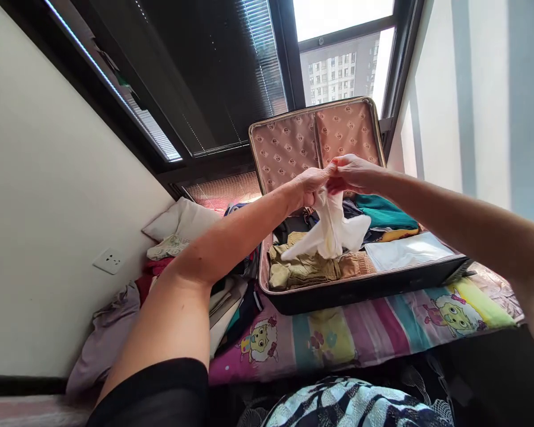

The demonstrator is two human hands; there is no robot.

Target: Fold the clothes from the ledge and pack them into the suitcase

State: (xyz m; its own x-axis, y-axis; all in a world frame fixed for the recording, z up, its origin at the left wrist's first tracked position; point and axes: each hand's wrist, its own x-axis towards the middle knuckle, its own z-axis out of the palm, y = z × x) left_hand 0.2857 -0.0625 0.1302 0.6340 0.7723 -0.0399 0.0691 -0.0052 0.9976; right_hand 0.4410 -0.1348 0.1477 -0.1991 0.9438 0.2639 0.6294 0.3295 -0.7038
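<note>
Basically, left hand [314,182] and right hand [356,174] met, each grip clamped on a white garment [331,218], which hung above the open suitcase [338,292], over olive clothes [305,270] near its front-left corner.

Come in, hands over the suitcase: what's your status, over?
Left grip and right grip close together, pinching white cloth. Cloth hangs over open suitcase, above khaki clothing. Nothing visibly blocking; lid stands open behind.

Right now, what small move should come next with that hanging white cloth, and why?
Probably gather the lower ends of the white cloth: held up at its top, it hangs with them splayed over the open suitcase, so bunching them could keep it tidier.
</note>
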